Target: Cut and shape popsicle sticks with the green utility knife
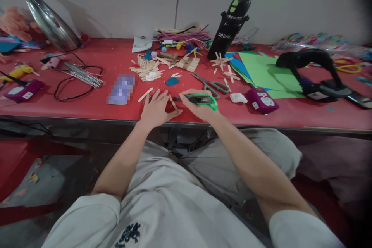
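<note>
My left hand [155,108] lies low on the red tabletop, thumb and index finger at the two ends of a short wooden craft stick [173,103], holding it down; its other fingers are spread. In my right hand [197,110] is a green and black utility knife [200,100], its blade end pointing left at the stick. Whether the blade touches the wood I cannot tell. Another craft stick [145,94] lies just left of my left hand. Beyond my hands are a blue scrap [172,81] and grey-green scissors [213,86], partly spread.
A heap of craft sticks [145,66] lies farther back. Rightward are crumpled white tissue [238,98], a purple box [262,100], green paper sheets [267,69] and a black bottle [229,27]. Leftward are a blurred purple packet [121,89], metal rods [83,74] and a steel jug [49,19].
</note>
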`<act>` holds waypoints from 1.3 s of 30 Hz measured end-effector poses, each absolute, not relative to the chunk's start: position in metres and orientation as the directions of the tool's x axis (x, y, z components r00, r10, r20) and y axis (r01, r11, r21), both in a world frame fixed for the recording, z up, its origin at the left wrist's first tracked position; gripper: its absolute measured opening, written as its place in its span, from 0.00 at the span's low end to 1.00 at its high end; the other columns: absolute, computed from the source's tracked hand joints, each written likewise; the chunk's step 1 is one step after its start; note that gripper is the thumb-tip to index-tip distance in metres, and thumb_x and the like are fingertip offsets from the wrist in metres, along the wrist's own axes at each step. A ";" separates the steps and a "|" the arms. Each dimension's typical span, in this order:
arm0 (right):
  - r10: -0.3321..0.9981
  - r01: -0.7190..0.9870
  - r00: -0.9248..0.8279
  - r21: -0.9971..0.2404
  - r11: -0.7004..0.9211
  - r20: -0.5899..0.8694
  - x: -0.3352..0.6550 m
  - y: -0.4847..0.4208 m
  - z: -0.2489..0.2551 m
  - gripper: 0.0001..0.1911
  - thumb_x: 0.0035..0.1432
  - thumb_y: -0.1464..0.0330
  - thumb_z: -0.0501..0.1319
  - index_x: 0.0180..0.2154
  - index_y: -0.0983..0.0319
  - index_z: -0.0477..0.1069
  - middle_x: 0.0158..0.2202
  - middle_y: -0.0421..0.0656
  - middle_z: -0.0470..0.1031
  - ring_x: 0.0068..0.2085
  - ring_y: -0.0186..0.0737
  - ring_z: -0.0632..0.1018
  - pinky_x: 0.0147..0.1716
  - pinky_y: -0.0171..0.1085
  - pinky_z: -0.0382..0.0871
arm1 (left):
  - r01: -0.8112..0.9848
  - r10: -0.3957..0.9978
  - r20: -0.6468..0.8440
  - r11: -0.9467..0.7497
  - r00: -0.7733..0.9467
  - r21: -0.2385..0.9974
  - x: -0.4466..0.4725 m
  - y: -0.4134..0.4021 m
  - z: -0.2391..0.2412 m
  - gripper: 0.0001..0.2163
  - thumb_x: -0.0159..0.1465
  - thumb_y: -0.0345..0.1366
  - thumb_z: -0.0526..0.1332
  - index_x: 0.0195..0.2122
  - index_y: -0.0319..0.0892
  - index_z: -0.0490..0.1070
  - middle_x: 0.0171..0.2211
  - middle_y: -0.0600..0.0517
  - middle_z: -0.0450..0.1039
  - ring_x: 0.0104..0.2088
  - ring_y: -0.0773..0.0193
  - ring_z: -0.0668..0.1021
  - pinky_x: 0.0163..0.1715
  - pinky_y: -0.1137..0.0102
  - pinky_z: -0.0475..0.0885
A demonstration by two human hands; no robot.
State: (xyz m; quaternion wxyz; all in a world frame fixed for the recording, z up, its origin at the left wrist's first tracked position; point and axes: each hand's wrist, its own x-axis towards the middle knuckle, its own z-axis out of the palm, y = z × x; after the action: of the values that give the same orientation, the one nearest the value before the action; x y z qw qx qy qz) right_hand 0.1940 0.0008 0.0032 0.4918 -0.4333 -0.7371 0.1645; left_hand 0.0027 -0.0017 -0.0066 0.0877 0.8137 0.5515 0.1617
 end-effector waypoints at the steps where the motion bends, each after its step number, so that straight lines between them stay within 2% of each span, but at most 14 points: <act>1: 0.800 0.481 -0.145 -0.664 0.572 0.583 0.194 0.001 0.003 0.12 0.61 0.59 0.62 0.30 0.59 0.78 0.31 0.43 0.83 0.33 0.43 0.82 0.37 0.40 0.78 | 0.868 0.924 0.168 -0.380 0.343 0.319 0.003 -0.002 -0.007 0.33 0.64 0.63 0.56 0.62 0.45 0.69 0.70 0.50 0.60 0.73 0.46 0.58 0.72 0.42 0.47; 10: 0.796 0.473 -0.172 -0.660 0.584 0.581 0.193 0.000 0.004 0.12 0.61 0.59 0.62 0.31 0.60 0.78 0.31 0.44 0.82 0.32 0.42 0.81 0.37 0.39 0.78 | 0.866 0.920 0.184 -0.389 0.347 0.314 0.002 -0.001 -0.009 0.32 0.66 0.62 0.55 0.61 0.43 0.69 0.70 0.49 0.60 0.72 0.47 0.58 0.72 0.42 0.47; 22: 0.750 0.444 -0.299 -0.610 0.656 0.589 0.193 -0.005 0.011 0.11 0.62 0.65 0.61 0.32 0.62 0.79 0.29 0.42 0.81 0.28 0.37 0.80 0.32 0.33 0.73 | 0.865 0.919 0.215 -0.385 0.329 0.323 0.002 -0.001 -0.011 0.25 0.63 0.55 0.64 0.56 0.48 0.71 0.69 0.50 0.63 0.72 0.48 0.60 0.72 0.44 0.49; 29: 0.720 0.454 -0.360 -0.563 0.690 0.593 0.193 -0.005 0.014 0.13 0.62 0.65 0.59 0.29 0.61 0.79 0.29 0.42 0.82 0.29 0.37 0.81 0.33 0.33 0.75 | 0.872 0.918 0.220 -0.385 0.329 0.301 0.004 -0.004 -0.008 0.24 0.65 0.55 0.63 0.57 0.47 0.72 0.68 0.50 0.64 0.72 0.47 0.60 0.72 0.44 0.48; 39: 0.738 0.441 -0.352 -0.594 0.673 0.575 0.195 -0.005 0.017 0.12 0.60 0.66 0.61 0.28 0.61 0.80 0.30 0.43 0.83 0.31 0.40 0.82 0.34 0.34 0.76 | 0.865 0.915 0.214 -0.395 0.342 0.308 0.003 -0.002 -0.009 0.25 0.65 0.55 0.63 0.57 0.46 0.72 0.69 0.50 0.63 0.72 0.47 0.59 0.71 0.41 0.48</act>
State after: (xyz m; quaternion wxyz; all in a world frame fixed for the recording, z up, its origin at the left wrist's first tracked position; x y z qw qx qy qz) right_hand 0.1954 -0.0050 0.0166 0.4353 -0.3664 -0.8044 0.1706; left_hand 0.0026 -0.0020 -0.0092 0.0700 0.8161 0.5453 0.1778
